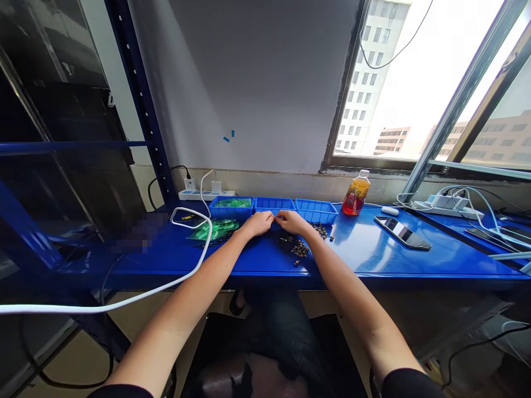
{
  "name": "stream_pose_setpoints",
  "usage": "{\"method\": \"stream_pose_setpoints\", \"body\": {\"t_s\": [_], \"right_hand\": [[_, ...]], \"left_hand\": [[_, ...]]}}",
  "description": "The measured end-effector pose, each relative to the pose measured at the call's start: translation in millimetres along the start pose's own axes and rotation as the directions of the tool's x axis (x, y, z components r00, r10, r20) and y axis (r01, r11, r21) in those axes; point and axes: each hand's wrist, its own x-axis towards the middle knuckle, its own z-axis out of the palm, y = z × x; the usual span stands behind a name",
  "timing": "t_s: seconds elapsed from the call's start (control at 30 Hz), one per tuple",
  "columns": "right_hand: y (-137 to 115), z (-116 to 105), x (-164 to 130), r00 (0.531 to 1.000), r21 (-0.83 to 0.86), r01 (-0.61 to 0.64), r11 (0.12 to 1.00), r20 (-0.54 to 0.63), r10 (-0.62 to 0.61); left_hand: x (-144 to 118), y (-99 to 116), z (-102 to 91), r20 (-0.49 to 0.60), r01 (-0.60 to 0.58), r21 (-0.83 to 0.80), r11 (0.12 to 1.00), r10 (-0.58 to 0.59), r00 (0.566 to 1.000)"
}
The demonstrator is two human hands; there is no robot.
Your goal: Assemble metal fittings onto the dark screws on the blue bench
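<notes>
Nearest the camera, two bare forearms stretch forward over a dark lap toward a blue tabletop (pixel 373 251). A white cable (pixel 182 276) loops from the lower left up across the tabletop's front edge. Just beyond that edge, a scatter of small dark parts (pixel 295 246) lies beside the right forearm, with a second small heap of them (pixel 320 230) a little further back and to the right.

The left hand (pixel 258 223) and the right hand (pixel 291 221) meet at the middle of the tabletop, fingertips almost touching. The fingers of both hands are curled and pinched together at the point where they meet, apparently around something very small; what it is cannot be made out, and whether either hand truly grips it cannot be told from this view.

To the left of the left hand lie green bags (pixel 215 229), touching the white cable's loop. Directly behind the hands stand three blue bins in a row: the left bin (pixel 230 208) has green material in it, the middle bin (pixel 274 205) and the right bin (pixel 317 210) look bare from here. Right of the bins stands a bottle of orange drink (pixel 355 193), then a white mouse-like object (pixel 390 210) and a dark phone (pixel 402 232) lying flat.

At the back against the wall sits a white power strip (pixel 205 194) with plugs, another power strip (pixel 448 205) with cables at the far right, and a window (pixel 415 83) above
</notes>
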Motion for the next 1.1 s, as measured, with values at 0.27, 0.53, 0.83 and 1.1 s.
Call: {"method": "stream_pose_setpoints", "body": {"t_s": [0.27,0.53,0.83,1.1], "right_hand": [[1.6,0.1,-0.7,0.999,0.077,0.002,0.997,-0.054,0.002],[2.3,0.7,0.7,0.998,0.060,-0.008,0.998,-0.057,0.012],[2.1,1.7,2.1,0.997,0.010,-0.038,0.999,-0.063,0.038],[2.3,0.9,1.9,0.996,0.015,-0.050,0.999,-0.078,0.051]], "left_hand": [[1.0,-1.5,0.3,0.009,0.008,-0.013,1.000,-0.008,1.000],[-0.4,0.5,-0.5,0.015,0.009,-0.010,1.000,-0.009,1.000],[-4.0,4.2,-3.1,0.011,0.031,-0.083,0.996,-0.030,0.999],[-2.2,3.5,-1.6,0.000,0.001,-0.091,0.996,-0.001,1.000]]}}
